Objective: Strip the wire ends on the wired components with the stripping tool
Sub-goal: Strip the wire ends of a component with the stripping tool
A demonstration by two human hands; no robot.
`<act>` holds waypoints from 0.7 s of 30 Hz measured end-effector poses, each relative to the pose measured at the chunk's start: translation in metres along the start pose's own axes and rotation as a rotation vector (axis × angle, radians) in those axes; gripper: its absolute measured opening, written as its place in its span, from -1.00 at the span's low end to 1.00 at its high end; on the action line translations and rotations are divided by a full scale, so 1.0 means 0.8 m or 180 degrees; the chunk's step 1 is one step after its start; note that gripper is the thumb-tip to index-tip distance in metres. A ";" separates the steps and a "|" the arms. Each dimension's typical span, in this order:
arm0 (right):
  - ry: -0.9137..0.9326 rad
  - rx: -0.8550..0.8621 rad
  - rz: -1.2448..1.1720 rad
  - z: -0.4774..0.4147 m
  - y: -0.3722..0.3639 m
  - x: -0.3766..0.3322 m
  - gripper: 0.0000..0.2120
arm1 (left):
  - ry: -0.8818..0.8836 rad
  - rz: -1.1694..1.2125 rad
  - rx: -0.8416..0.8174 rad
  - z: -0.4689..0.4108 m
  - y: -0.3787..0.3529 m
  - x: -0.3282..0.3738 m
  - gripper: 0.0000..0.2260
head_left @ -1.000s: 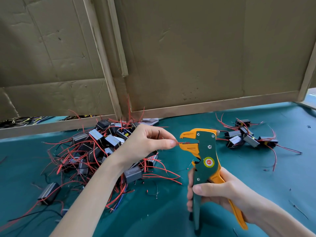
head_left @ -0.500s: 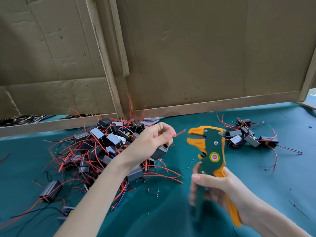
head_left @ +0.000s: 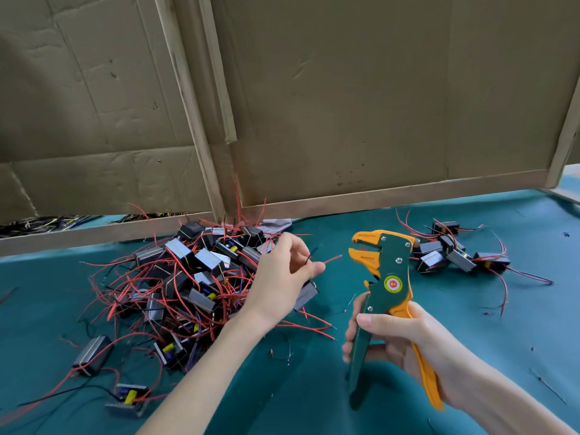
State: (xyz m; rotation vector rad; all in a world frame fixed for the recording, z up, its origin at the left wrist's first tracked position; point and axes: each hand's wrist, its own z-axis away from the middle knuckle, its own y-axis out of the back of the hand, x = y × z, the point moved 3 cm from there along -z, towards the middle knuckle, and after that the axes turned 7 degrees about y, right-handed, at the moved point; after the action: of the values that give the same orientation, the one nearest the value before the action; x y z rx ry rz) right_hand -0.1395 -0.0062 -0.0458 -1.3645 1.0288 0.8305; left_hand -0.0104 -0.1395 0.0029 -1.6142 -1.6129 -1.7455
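Left of the stripping tool (head_left: 389, 271) lies a tangled heap of wired components (head_left: 188, 277). The left hand (head_left: 279, 277) pinches one component's red wire (head_left: 332, 259). Its end, inside the tool's mouth a second ago, is now just clear, so that strip looks done. The right hand (head_left: 405, 337) wraps the handles, jaws parted. Right of the tool sits a smaller group (head_left: 452, 252) — all on teal cloth (head_left: 314, 387), with cardboard panels (head_left: 345, 105) behind.

Stripping tool (head_left: 387, 271) green, orange; wires (head_left: 131, 287) red, some black; table cover (head_left: 314, 387) teal; cardboard (head_left: 345, 89) brown.
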 end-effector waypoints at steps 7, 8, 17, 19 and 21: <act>-0.0119 0.0074 0.0022 -0.001 0.002 -0.002 -0.61 | -0.0140 -0.1058 -0.0735 0.004 -0.016 -0.009 -0.91; -0.0121 0.0090 0.0006 -0.001 0.002 -0.004 -0.63 | -0.0176 -0.1184 -0.0841 0.003 -0.016 -0.008 -0.94; -0.0078 0.0145 -0.0241 0.008 -0.008 -0.018 -0.78 | -0.0451 -0.0641 -0.1190 -0.003 0.014 0.011 -0.85; -0.0032 0.0091 -0.0099 0.010 -0.010 -0.022 -0.80 | -0.0514 -0.0176 -0.0909 -0.006 0.029 0.022 -0.80; -0.0006 0.0036 0.0045 0.011 -0.013 -0.023 -0.75 | -0.0505 0.0387 -0.0739 -0.004 0.040 0.032 -0.82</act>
State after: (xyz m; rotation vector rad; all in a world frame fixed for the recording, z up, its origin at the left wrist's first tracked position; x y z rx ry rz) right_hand -0.1358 0.0040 -0.0254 -1.3478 1.0414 0.8353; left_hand 0.0042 -0.1414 0.0418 -1.9579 -1.3832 -1.8377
